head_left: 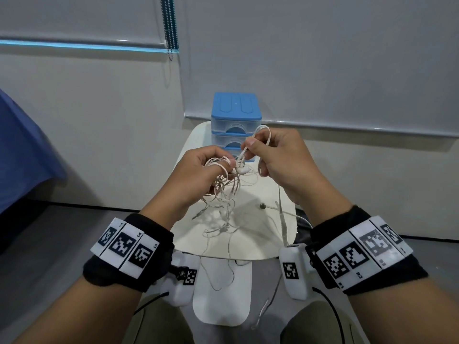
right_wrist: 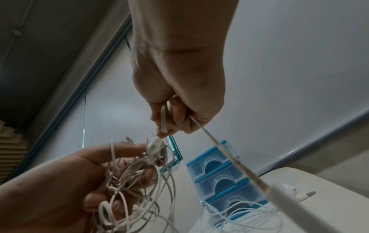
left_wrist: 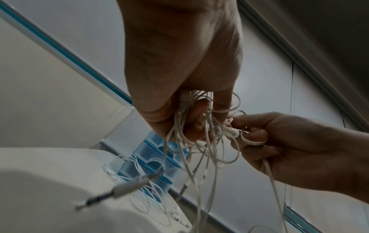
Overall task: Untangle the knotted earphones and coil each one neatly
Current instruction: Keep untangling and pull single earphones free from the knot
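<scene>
A tangle of white earphone cables (head_left: 224, 184) hangs above the small white table (head_left: 268, 194). My left hand (head_left: 198, 170) grips the bunched knot (left_wrist: 191, 119), its fingers curled round several loops (right_wrist: 123, 178). My right hand (head_left: 278, 155) pinches a flat white cable (head_left: 263, 135) that loops over its fingers (right_wrist: 164, 121) beside an earbud (head_left: 242, 170). An earbud (right_wrist: 154, 144) sits between both hands. Loose strands trail down onto the table, and a jack plug (left_wrist: 127, 187) dangles below the left hand.
A blue three-drawer plastic organiser (head_left: 234, 120) stands at the table's far edge, just behind my hands. More white cable (head_left: 223, 229) lies on the tabletop and hangs over its near edge. A roller blind chain (head_left: 170, 26) hangs on the wall.
</scene>
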Demonstrator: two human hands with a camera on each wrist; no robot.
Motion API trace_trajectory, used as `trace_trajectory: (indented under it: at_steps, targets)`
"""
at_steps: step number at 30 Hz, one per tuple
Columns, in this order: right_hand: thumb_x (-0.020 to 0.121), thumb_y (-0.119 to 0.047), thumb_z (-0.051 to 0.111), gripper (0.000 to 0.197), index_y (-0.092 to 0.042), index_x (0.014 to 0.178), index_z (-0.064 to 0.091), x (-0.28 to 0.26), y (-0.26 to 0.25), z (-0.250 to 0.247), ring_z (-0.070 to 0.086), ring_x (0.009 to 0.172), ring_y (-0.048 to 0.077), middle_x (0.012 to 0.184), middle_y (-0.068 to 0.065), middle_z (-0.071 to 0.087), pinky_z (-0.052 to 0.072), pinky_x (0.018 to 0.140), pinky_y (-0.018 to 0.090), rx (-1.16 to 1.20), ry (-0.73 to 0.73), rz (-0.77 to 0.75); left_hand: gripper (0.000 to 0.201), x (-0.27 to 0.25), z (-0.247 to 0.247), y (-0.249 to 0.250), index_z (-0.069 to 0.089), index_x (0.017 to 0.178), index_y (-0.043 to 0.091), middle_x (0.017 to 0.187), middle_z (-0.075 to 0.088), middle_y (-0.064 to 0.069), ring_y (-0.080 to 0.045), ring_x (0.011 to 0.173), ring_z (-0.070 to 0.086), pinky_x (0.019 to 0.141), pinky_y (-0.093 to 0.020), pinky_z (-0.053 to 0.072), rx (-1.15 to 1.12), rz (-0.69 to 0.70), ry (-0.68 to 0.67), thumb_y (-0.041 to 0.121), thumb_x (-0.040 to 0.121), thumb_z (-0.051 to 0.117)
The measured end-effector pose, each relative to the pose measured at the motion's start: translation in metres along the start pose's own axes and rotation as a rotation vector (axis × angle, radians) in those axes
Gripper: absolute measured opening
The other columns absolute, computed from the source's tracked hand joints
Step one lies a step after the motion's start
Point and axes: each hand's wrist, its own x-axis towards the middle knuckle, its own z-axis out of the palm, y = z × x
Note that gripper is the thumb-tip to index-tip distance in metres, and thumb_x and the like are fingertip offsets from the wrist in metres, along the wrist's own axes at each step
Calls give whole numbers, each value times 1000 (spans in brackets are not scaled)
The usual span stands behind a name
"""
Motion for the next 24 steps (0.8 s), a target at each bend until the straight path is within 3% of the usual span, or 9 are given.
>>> trace_trajectory:
  at_steps: [3, 7, 11, 14, 16, 19, 21, 24]
  targets:
    - [101, -15, 61, 22, -6, 82, 68, -2, -2, 2, 49, 46, 18, 81, 8, 75, 39, 49, 22, 15, -75, -8, 17, 0, -1, 0, 76, 92, 17, 79, 72, 2, -9, 60, 53, 50, -18, 37, -2, -86, -60, 28, 100, 65]
    - [103, -13, 55, 22, 4, 94, 65, -2, -6, 4, 50, 44, 17, 79, 9, 74, 38, 45, 17, -29, -122, -9, 19, 0, -3, -1, 77, 91, 19, 89, 77, -1, -14, 75, 53, 58, -24, 36, -59, -128, -73, 24, 100, 61]
    - [99, -12, 59, 22, 8, 89, 61, -2, -7, 0, 47, 44, 20, 76, 9, 75, 34, 40, 15, -31, -91, 72, 10, 3, -2, -3, 78, 94, 12, 80, 75, -2, -12, 65, 45, 51, -19, 34, -68, -131, 1, 15, 95, 68]
    - [93, -7, 60, 17, 0, 79, 63, -5, -8, 0, 47, 44, 21, 78, 13, 76, 33, 40, 14, -45, -97, 80, 11, 6, -1, -5, 79, 88, 16, 74, 71, 0, -11, 59, 47, 49, -18, 36, -89, -108, 85, 9, 92, 71]
    - [92, -3, 61, 14, 6, 81, 64, -6, -8, 0, 47, 42, 16, 76, 14, 75, 34, 40, 14, -42, -92, 70, 13, 7, -1, -8, 81, 86, 18, 76, 70, -3, -12, 61, 47, 50, -19, 36, -75, -86, 120, 10, 90, 73]
    - [90, -7, 70, 11, 3, 86, 71, -7, -5, 0, 51, 47, 9, 73, 11, 76, 41, 46, 21, -66, -110, 33, 11, 8, 0, -11, 82, 87, 18, 76, 68, -2, -12, 61, 44, 50, -19, 36, -60, -44, 150, 11, 90, 74]
    - [86, -13, 76, 8, -7, 81, 75, -8, -3, 0, 51, 54, 14, 72, 5, 76, 43, 52, 29, -130, -144, 25, 10, 7, 1, -11, 82, 88, 17, 74, 69, 1, -8, 57, 46, 51, -17, 37, -49, -5, 162, 11, 89, 74]
    - [84, -12, 76, 6, -11, 78, 75, -8, -2, 0, 49, 56, 16, 70, 1, 76, 43, 54, 32, -210, -151, 34, 9, 6, 2, -11, 81, 90, 12, 70, 70, 8, 1, 53, 52, 51, -11, 38, -20, 33, 165, 8, 90, 73]
